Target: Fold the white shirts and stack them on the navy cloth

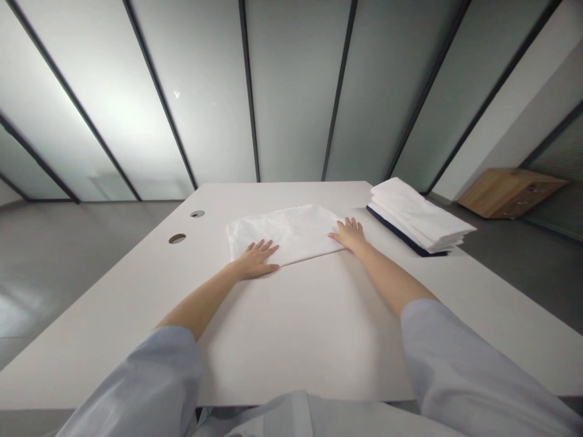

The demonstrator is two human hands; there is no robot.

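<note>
A folded white cloth (296, 233) lies flat on the white table (300, 328) in front of me. My left hand (255, 260) rests palm down on its near left part, fingers spread. On the near right corner of the same cloth lies my right hand (350, 234), its fingers also apart. Neither hand grips anything. The cloth's near edge runs between the two hands, and part of it is hidden under them.
A stack of folded white cloths (419, 212) stands at the table's right edge, with a dark blue folded piece (396, 233) beneath. Two round holes, one of them open (177, 238), sit at the left. A wooden cabinet (505, 191) stands beyond, at the right.
</note>
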